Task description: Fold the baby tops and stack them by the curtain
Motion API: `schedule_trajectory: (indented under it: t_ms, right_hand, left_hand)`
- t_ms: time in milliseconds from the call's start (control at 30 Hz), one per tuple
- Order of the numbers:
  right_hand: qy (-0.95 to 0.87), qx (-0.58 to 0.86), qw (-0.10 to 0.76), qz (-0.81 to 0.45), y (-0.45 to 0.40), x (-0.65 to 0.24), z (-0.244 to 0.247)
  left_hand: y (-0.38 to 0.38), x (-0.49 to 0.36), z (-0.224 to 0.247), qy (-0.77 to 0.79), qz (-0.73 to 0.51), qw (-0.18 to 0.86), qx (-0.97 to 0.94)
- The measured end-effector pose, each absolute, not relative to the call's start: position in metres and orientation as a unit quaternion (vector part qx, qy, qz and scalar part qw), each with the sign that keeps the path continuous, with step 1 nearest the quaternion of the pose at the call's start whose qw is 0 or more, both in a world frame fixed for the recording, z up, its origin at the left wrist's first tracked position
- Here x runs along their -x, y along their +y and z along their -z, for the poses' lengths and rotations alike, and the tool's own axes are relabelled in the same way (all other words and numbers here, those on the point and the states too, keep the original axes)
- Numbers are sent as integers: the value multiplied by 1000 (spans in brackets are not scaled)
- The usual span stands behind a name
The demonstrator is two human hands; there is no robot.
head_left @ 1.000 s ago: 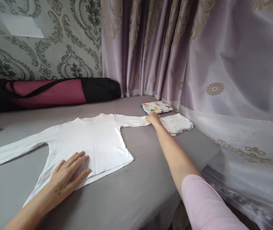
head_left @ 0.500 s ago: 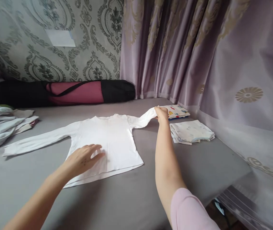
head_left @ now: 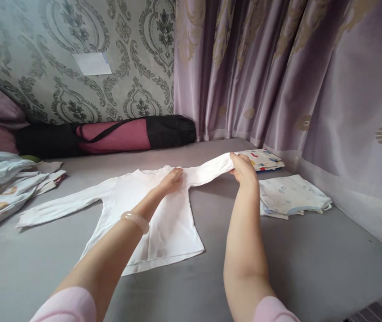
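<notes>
A white long-sleeved shirt [head_left: 174, 228] lies spread on the grey bed sheet, its neckline toward the wall. My right hand [head_left: 243, 167] is closed around the cuff of its right-side sleeve and holds that sleeve raised and stretched outward. At the shoulder near the collar, my left hand [head_left: 172, 180] has its fingers drawn together on the fabric; the fingertips are partly hidden. My left forearm, with a pale bangle [head_left: 136, 221] on it, crosses over the shirt's body. The other sleeve [head_left: 60, 206] lies flat out to the left.
Folded patterned clothes [head_left: 262, 159] lie just beyond my right hand, with a folded pale garment [head_left: 293, 195] nearer. A loose pile of clothes [head_left: 6, 183] is at the left. A black and pink long bag [head_left: 117, 135] rests along the wall. Purple curtains [head_left: 231, 89] hang at the right.
My left hand has moved from above the shirt's middle up and right to the shoulder. The sleeve in my right hand is pulled straighter. The view has shifted slightly.
</notes>
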State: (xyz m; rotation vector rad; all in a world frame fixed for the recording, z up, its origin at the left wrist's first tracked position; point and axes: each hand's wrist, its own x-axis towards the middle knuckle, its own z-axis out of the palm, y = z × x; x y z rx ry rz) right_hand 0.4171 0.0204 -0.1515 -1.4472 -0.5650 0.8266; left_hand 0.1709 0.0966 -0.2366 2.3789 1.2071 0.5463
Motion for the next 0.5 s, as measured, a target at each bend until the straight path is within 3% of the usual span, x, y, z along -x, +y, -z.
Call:
schedule_trajectory:
  t_ms: [233,500]
  right_hand:
    - [-239,600,657,-388,18,-418,144]
    - [-293,492,696,-433,20,-400,130]
  left_hand:
    - [106,-169,232,418,-57,225,-878]
    - [114,-173,211,427,64,177,-884]
